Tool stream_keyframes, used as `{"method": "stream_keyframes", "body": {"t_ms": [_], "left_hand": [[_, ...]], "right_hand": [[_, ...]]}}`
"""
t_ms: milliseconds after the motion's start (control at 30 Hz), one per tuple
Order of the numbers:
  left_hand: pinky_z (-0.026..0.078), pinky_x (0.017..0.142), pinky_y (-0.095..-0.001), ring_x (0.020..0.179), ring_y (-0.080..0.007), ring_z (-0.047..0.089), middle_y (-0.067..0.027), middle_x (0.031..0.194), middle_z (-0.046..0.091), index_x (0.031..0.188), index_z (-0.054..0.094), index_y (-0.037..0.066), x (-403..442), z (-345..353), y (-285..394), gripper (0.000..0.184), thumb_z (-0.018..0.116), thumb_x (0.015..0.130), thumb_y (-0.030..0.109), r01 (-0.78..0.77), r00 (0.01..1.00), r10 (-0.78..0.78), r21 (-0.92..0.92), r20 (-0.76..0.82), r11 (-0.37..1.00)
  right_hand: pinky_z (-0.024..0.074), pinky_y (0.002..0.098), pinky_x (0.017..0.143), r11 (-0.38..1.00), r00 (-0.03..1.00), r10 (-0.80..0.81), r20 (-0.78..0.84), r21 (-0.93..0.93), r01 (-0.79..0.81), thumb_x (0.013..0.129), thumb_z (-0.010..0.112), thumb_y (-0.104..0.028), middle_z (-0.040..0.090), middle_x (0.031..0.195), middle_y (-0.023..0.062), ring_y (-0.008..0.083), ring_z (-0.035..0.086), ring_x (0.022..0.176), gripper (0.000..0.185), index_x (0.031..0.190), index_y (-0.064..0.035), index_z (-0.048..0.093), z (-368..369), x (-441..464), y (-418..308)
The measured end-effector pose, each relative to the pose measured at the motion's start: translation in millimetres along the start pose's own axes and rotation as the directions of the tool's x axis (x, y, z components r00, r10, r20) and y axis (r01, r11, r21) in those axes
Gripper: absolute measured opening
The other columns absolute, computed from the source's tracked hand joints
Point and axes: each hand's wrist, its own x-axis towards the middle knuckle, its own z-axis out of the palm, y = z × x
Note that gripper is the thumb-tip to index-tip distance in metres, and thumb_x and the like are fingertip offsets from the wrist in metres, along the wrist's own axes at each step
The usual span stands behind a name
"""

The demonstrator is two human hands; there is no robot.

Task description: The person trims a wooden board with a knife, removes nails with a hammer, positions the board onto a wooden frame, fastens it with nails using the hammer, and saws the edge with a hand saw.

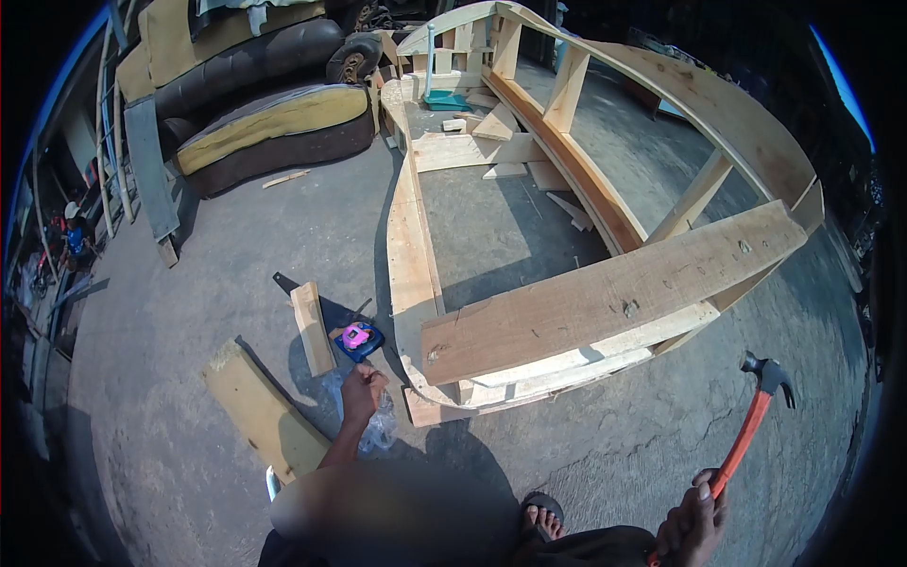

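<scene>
My right hand (694, 522) grips the orange handle of a hammer (746, 425) at the lower right, its metal head raised. My left hand (363, 389) has its fingers pinched together just below a pink tape measure (356, 335); what they hold, if anything, is too small to name. The tape measure lies on a dark blue object beside a short wood piece (312, 331). Below my left hand is a clear plastic bag (381, 428). Ahead stands a curved wooden frame (412, 250), with a wide plank (605, 298) across its near side.
A worn sofa (274, 123) stands at the upper left. A foam-like slab (263, 411) lies at the lower left. Wood offcuts (496, 123) and a green dustpan (446, 100) are inside the frame. A person (76, 236) is at the far left.
</scene>
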Motion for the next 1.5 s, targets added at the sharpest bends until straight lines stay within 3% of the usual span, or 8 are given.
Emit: {"method": "stream_keyframes", "body": {"t_ms": [333, 567, 633, 700, 767, 867, 1233, 1500], "left_hand": [[0.054, 0.074, -0.0284, 0.078, -0.0149, 0.067, -0.0058, 0.084, 0.068, 0.107, 0.062, -0.003, -20.7, 19.5, 267.2, 0.019, 0.063, 0.088, 0.0, -0.056, 0.988, 0.055, 0.002, 0.144, 0.998], [0.051, 0.073, -0.0264, 0.077, -0.0115, 0.063, -0.0039, 0.083, 0.068, 0.103, 0.067, -0.001, -34.1, 83.6, 296.6, 0.015, 0.069, 0.091, 0.007, -0.229, 0.963, 0.173, 0.285, 0.208, 0.931], [0.05, 0.071, -0.0248, 0.073, -0.0106, 0.061, -0.0032, 0.082, 0.067, 0.106, 0.068, 0.0, -37.2, 96.1, 307.6, 0.018, 0.07, 0.093, 0.013, -0.038, 0.965, -0.003, 0.152, 0.263, 0.988], [0.049, 0.07, -0.0244, 0.072, -0.0094, 0.059, -0.0024, 0.08, 0.066, 0.11, 0.069, 0.001, -35.8, 96.1, 302.7, 0.021, 0.069, 0.095, 0.016, -0.053, 0.958, -0.013, 0.223, 0.286, 0.973], [0.05, 0.074, -0.025, 0.075, -0.009, 0.06, -0.0012, 0.079, 0.067, 0.114, 0.069, 0.001, -29.0, 93.5, 285.5, 0.023, 0.068, 0.096, 0.014, -0.432, 0.901, 0.382, 0.332, 0.207, 0.839], [0.05, 0.081, -0.0261, 0.08, -0.0094, 0.063, -0.0023, 0.083, 0.07, 0.115, 0.069, 0.0, -53.5, 88.6, 279.9, 0.025, 0.07, 0.094, 0.014, -0.151, 0.98, 0.163, -0.108, 0.111, 0.983], [0.052, 0.08, -0.0241, 0.086, -0.0094, 0.066, -0.0077, 0.096, 0.074, 0.104, 0.073, -0.002, -84.9, 87.6, 240.4, 0.019, 0.073, 0.092, 0.013, -0.295, 0.945, 0.297, -0.032, 0.14, 0.955], [0.052, 0.079, -0.0268, 0.087, -0.0118, 0.066, -0.0094, 0.096, 0.073, 0.102, 0.073, -0.002, -102.1, 92.7, 223.7, 0.018, 0.077, 0.086, 0.007, -0.417, 0.902, 0.428, -0.141, 0.062, 0.898]], "right_hand": [[0.025, 0.0217, 0.03, 0.619, 0.893, 0.22, 0.392, 0.651, -0.439, 0.101, 0.06, -0.032, 0.032, 0.054, -0.0066, 0.0061, 0.029, 0.037, 0.017, 0.099, -0.0168, 0.052, 12.8, 34.2, 2.2], [0.0281, 0.0221, 0.032, 0.41, 0.824, 0.263, 0.503, 0.715, -0.567, 0.1, 0.062, -0.026, 0.033, 0.056, -0.0065, 0.0058, 0.03, 0.038, 0.024, 0.117, -0.0162, 0.048, 10.8, 35.9, -9.5], [0.0296, 0.0224, 0.033, 0.385, 0.825, 0.258, 0.503, 0.73, -0.565, 0.1, 0.063, -0.024, 0.034, 0.057, -0.0065, 0.0055, 0.03, 0.038, 0.034, 0.128, -0.0164, 0.044, 15.8, 30.6, -8.4], [0.0291, 0.0224, 0.032, 0.978, 0.909, -0.187, 0.373, 0.162, 0.134, 0.1, 0.062, -0.024, 0.034, 0.057, -0.0061, 0.0058, 0.031, 0.039, 0.03, 0.125, -0.0171, 0.047, 18.1, 22.1, -3.2], [0.03, 0.0224, 0.032, 0.979, 0.901, -0.171, 0.398, 0.172, 0.11, 0.1, 0.062, -0.023, 0.033, 0.057, -0.0058, 0.006, 0.031, 0.039, 0.031, 0.126, -0.0169, 0.046, 13.6, 23.4, -1.2], [0.0307, 0.0227, 0.033, 0.988, 0.886, -0.145, 0.44, 0.12, 0.102, 0.101, 0.061, -0.023, 0.033, 0.057, -0.0054, 0.0063, 0.032, 0.039, 0.03, 0.126, -0.0158, 0.046, 15.0, 16.3, -1.5], [0.0426, 0.0234, 0.048, 0.693, 0.629, -0.345, 0.697, -0.263, 0.671, 0.096, 0.066, -0.014, 0.06, 0.067, 0.0, 0.0062, 0.055, 0.051, 0.018, 0.102, 0.0011, 0.059, 62.0, 18.0, 6.2], [0.046, 0.0216, 0.049, 0.754, 0.734, -0.178, 0.655, -0.388, 0.53, 0.098, 0.066, -0.017, 0.06, 0.071, 0.0003, 0.0045, 0.056, 0.053, 0.02, 0.104, 0.0003, 0.059, 82.3, -0.2, 24.5]]}}
